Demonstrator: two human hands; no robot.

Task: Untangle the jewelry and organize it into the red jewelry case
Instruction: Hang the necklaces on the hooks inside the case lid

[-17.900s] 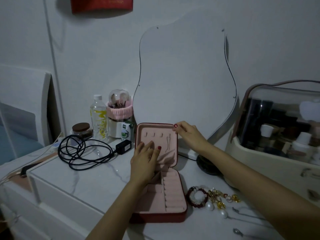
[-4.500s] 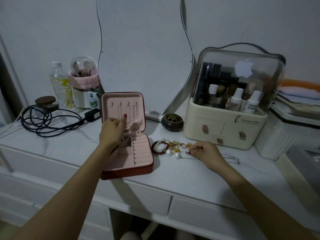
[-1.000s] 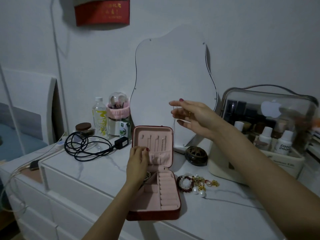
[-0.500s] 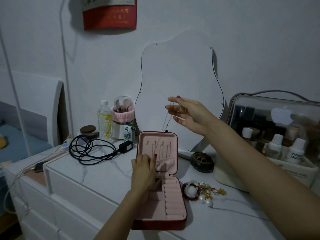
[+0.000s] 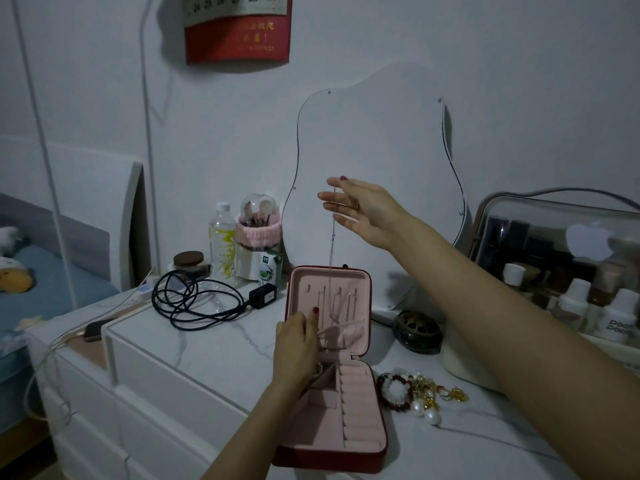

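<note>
1. Right hand (image 5: pixel 367 211), centre of frame: fingers mostly straight and spread, thin chain necklace (image 5: pixel 332 251) pinched up near the index fingertip. Exact pinch point too fine to see.
2. The chain hangs straight down in front of the raised lid of the red jewelry case (image 5: pixel 329 368), lower end around the lid's hook strips. Can't tell if it's hooked yet.
3. Left hand (image 5: pixel 298 344), centre-low: fingers curled at the lid's elastic pocket (image 5: pixel 341 332), apparently holding its edge. Whether it also has the chain end, I can't tell.
4. Case sits open on the bench (image 5: pixel 214 344), ring rolls and compartments in the lower half.
5. Rest of the jewelry pile (image 5: pixel 419 393) is just right of the case: dark bead bracelet, pearls, gold bits, not yet sorted. A second thin chain seems to trail off to the lower right.
6. Risks, my read:
   - Chain swings and snags on a neighbouring hook strip, so a new tangle.
   - Loose pinch: chain drops into the compartments and bunches.
   - Pulling the pocket tips the lid or shifts the case.
   - Dim light makes hooks hard to hit.
   - My right forearm is above the pile; dropping it could sweep pieces along the bench.
</note>
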